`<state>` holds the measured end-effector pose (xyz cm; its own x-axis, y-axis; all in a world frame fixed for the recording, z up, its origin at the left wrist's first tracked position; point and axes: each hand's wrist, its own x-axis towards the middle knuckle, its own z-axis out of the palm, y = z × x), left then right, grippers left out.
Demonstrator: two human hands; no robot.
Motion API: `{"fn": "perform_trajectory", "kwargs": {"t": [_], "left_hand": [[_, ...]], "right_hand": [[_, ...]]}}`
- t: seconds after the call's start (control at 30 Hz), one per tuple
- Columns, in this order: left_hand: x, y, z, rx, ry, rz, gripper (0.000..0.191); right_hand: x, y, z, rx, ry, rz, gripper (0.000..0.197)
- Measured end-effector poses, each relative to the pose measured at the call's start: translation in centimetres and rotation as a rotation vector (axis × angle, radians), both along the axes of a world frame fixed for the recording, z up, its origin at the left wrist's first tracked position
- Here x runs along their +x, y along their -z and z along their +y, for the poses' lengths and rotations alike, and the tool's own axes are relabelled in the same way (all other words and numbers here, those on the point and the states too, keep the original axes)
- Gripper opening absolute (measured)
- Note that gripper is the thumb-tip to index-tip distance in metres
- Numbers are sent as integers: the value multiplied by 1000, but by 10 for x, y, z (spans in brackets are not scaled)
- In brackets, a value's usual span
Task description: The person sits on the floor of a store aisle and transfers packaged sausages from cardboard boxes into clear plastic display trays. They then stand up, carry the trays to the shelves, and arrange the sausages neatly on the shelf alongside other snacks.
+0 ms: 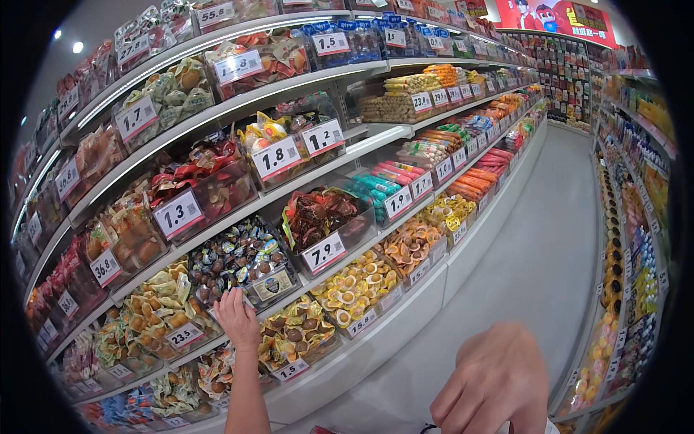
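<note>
My left hand (238, 320) reaches to the front edge of a clear plastic bin of small eggs in dark wrappers (233, 260). Its fingers are extended over the bin's lip and cover part of a price label there; nothing shows in them. Just below and to the right of the wrist lie brown eggs in yellow wrappers (295, 331). My right hand (490, 380) is close to the camera above the grey floor, its fingers curled. Whether it holds anything is hidden; a dark cord (428, 427) shows beside it.
Tiered white shelves (368, 146) carry bins of packaged snacks with price tags. A bin of red-netted packs (325, 214) and one of halved-egg packets (355, 285) stand to the right. Wrapped sausages (471, 184) line the far shelves. Another stocked shelf (618, 255) borders the aisle floor (520, 244).
</note>
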<state>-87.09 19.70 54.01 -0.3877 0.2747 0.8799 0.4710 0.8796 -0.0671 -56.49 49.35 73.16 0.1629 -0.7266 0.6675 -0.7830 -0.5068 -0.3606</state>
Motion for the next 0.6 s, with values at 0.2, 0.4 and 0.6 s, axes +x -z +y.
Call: {"fn": "perform_trajectory", "kwargs": {"t": [0.2, 0.4, 0.6], "left_hand": [[4, 1, -28, -20, -80, -17, 37], [1, 0, 6, 21, 0, -33, 36], [5, -3, -16, -1, -32, -40, 36]], "right_hand": [[-2, 7, -2, -240, -168, -32, 12], [20, -10, -15, -331, 53, 9, 21], [8, 5, -16, -333, -51, -36, 22]]}}
